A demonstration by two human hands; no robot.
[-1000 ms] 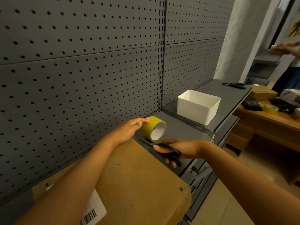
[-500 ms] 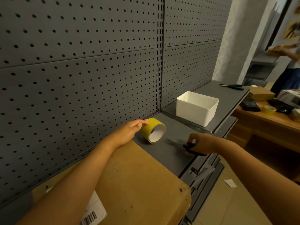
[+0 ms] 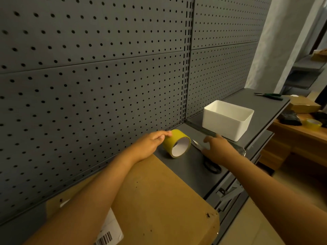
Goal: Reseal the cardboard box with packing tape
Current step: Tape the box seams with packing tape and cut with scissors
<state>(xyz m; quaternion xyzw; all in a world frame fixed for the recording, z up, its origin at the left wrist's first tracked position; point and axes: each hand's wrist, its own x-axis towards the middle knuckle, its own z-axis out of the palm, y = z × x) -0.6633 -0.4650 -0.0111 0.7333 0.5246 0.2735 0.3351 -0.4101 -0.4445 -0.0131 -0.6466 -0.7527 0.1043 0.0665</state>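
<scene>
The right hand (image 3: pixel 216 149), fingers now loose, is letting go of the scissors (image 3: pixel 206 157) on the shelf (image 3: pixel 185 167). The left hand (image 3: pixel 150 145) is touching the tape roll (image 3: pixel 176 143) beyond the cardboard box (image 3: pixel 159 200); taping looks next.

white bin (image 3: pixel 227 121), green pliers (image 3: pixel 270 96), pegboard (image 3: pixel 88 76)

The yellow roll of packing tape (image 3: pixel 177 143) stood on its edge on the grey metal shelf (image 3: pixel 187 167). Left of the roll lay the brown cardboard box (image 3: pixel 159 200); right of it the black-handled scissors (image 3: pixel 208 161); farther right the white rectangular plastic bin (image 3: pixel 227 120); behind it the grey pegboard wall (image 3: pixel 106 76).
</scene>
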